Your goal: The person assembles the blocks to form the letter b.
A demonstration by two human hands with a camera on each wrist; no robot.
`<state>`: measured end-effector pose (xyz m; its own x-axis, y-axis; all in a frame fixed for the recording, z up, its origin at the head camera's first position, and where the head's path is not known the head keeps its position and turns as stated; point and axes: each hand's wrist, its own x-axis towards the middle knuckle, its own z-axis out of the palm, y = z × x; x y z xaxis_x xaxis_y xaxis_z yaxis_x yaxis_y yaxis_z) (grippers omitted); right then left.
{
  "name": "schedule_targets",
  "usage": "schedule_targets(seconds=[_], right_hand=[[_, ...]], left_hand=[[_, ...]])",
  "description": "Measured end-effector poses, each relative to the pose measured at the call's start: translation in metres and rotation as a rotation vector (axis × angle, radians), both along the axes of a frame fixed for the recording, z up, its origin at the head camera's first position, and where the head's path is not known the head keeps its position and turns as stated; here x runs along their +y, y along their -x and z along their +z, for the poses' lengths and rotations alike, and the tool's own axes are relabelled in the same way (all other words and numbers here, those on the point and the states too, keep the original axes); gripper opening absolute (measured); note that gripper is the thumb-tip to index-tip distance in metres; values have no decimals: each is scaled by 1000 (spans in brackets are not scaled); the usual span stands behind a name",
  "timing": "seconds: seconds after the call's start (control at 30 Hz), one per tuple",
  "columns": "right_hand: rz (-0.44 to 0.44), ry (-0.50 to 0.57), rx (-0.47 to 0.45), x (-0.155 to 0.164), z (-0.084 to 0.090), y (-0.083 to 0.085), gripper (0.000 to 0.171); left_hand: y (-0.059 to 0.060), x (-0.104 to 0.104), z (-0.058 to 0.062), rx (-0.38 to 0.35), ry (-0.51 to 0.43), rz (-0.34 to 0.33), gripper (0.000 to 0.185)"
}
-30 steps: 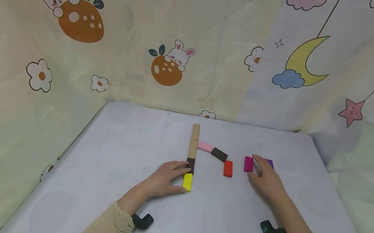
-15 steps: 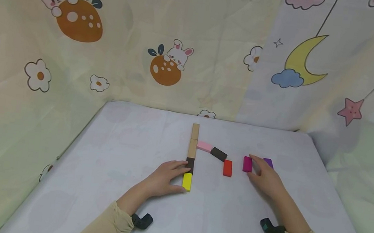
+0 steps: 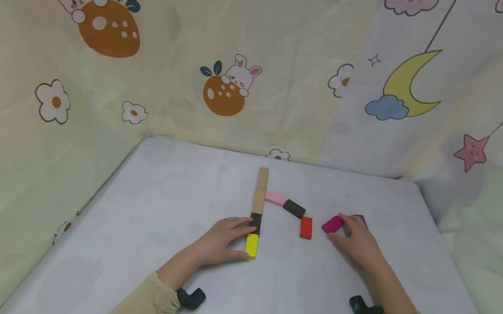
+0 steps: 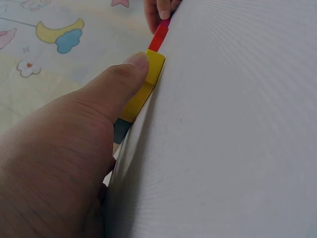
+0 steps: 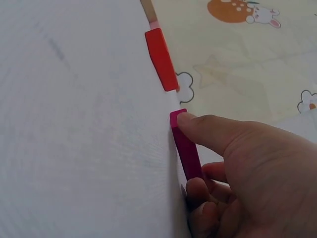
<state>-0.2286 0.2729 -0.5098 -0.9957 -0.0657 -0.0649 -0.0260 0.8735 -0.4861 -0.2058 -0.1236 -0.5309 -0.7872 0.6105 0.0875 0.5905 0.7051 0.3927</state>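
My right hand [image 3: 359, 244] pinches a magenta block [image 3: 332, 224] between thumb and fingers, seen close up in the right wrist view. The block lies slanted on the white table, right of a red block [image 3: 306, 227] and apart from it. Behind my right fingers a purple block [image 3: 360, 219] is partly hidden. My left hand [image 3: 222, 240] rests beside an upright row of blocks. Its fingertips touch a black block [image 3: 255, 224], and its thumb lies at the near end of a yellow block [image 3: 251, 245], as the left wrist view also shows.
Two plain wooden blocks [image 3: 261, 189] continue the row toward the back. From it a pink block [image 3: 275, 198], another black block [image 3: 294, 208] and the red block curve rightward. A patterned cloth [image 3: 290, 104] hangs behind the white-covered table [image 3: 174, 184].
The magenta block has turned from upright to slanted, its near end shifting left, with my right thumb and fingers turning along. My left hand and the other blocks hold still.
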Motion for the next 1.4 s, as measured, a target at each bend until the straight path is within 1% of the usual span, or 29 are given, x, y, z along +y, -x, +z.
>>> schedule_targets(seconds=[0.1, 0.3, 0.5, 0.7, 0.9, 1.13, 1.27, 1.4], right_hand=[[-17, -6, -4, -2, 1, -1, 83], [-40, -7, 9, -5, 1, -3, 80], [-43, 40, 19, -6, 2, -6, 80], [-25, 103, -12, -12, 9, -11, 78], [-9, 154, -16, -26, 16, -21, 75], [35, 190, 12, -46, 14, -37, 69], [51, 200, 8, -58, 15, -49, 67], [68, 212, 13, -68, 15, -55, 58]], left_hand=[[0, 0, 0, -1, 4, 0, 71], [0, 0, 0, -12, 2, 3, 70], [-1, 0, -2, -17, -1, -2, 70], [-1, 1, 0, -16, 2, -8, 72], [-1, 2, 1, -10, 15, 6, 71], [-2, 2, 4, -17, 14, 7, 71], [-2, 2, 4, -7, 13, 4, 70], [-2, 1, 4, -6, 14, 13, 70]])
